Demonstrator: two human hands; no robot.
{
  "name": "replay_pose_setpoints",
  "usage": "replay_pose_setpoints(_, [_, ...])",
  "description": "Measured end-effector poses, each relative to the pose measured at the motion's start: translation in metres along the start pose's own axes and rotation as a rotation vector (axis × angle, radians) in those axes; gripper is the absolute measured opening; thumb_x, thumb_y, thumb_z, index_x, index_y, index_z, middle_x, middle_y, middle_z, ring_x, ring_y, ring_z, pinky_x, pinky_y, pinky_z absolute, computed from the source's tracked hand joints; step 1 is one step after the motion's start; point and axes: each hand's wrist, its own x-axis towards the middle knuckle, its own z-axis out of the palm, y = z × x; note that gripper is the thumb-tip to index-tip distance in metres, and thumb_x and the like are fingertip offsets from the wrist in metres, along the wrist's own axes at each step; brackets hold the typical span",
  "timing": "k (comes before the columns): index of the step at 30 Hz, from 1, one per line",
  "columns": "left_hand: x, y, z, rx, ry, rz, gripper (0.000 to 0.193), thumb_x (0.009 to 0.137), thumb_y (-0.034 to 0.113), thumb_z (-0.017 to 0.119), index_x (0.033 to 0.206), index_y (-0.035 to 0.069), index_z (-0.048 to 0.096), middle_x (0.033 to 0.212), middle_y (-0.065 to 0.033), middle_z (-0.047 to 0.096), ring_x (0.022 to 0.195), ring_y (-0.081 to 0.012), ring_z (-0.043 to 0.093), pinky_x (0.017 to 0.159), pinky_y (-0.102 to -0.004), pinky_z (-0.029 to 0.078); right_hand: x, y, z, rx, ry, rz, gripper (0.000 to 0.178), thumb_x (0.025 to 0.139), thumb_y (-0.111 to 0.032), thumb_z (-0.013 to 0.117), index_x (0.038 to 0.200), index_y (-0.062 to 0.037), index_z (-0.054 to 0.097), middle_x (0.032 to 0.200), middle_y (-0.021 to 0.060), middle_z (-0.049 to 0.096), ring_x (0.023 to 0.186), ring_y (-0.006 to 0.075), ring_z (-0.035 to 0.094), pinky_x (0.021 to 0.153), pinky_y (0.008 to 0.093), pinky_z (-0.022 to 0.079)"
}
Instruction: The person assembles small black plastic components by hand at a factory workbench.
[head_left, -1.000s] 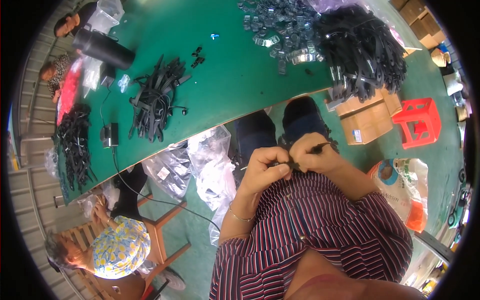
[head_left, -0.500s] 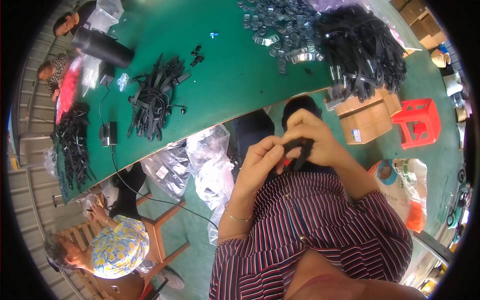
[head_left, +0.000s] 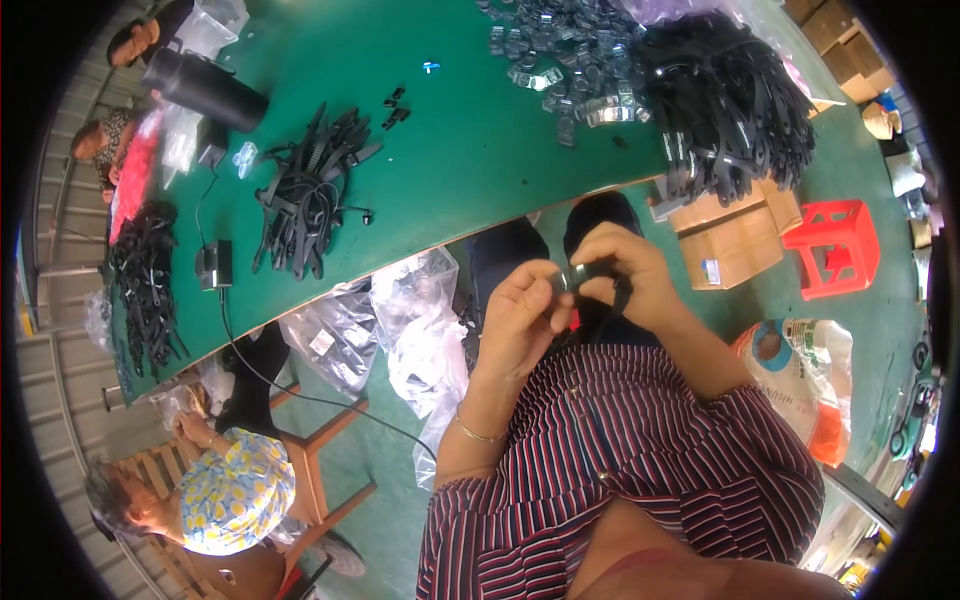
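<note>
L hand & R hand both pinch a small, glossy black strap-like piece, prob. plastic/rubber, above the dark-trousered lap, so if either fingertip grip slips, it could drop past to the grey-green floor.

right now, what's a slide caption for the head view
Left hand and right hand hold a dark piece beside a green table bearing black straps.

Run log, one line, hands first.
left hand: beside black piece, contact unclear | right hand: holding black piece | table: black strap piles, clear plastic parts
</note>
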Motion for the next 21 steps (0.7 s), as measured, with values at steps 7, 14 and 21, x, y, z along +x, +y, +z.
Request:
replay_pose_setpoints(7, [0.007,-0.001,0.008,-0.317,0.283,0.234,0.019,0.088,0.020,0.055,0.101,0.006,0.052,0.097,-0.0089,0.060,0.092,-0.0178,0.055,0.081,-0.0323,0.043,0.004,-0.010,0.006,-0.296,-0.041,-0.038,0.028,0.069,0.003,0.064,0.095,-0.0038,0.057,0.082,0.0090,0.054,0.072,0.0211,0.059,0.058,0.0282,0.044])
replay_pose_setpoints(14, [0.002,0.010,0.021,0.635,0.188,0.244,0.014,0.083,0.006,0.059,0.095,0.002,0.052,0.075,0.0030,0.051,0.067,-0.0027,0.045,0.060,-0.0177,0.039,0.008,-0.009,0.001,-0.635,-0.093,0.009,0.023,0.070,0.001,0.061,0.092,-0.0029,0.056,0.079,0.0131,0.057,0.068,0.0262,0.058,0.059,0.0312,0.044])
replay_pose_setpoints(21, [0.003,0.010,0.016,0.445,0.216,0.178,0.012,0.087,0.011,0.054,0.091,0.000,0.053,0.071,0.0029,0.049,0.064,-0.0029,0.043,0.057,-0.0175,0.036,0.004,-0.011,-0.014,0.064,-0.260,0.328,0.016,0.077,-0.004,0.062,0.092,-0.0007,0.058,0.073,0.0044,0.058,0.064,0.0100,0.056,0.058,0.0237,0.045])
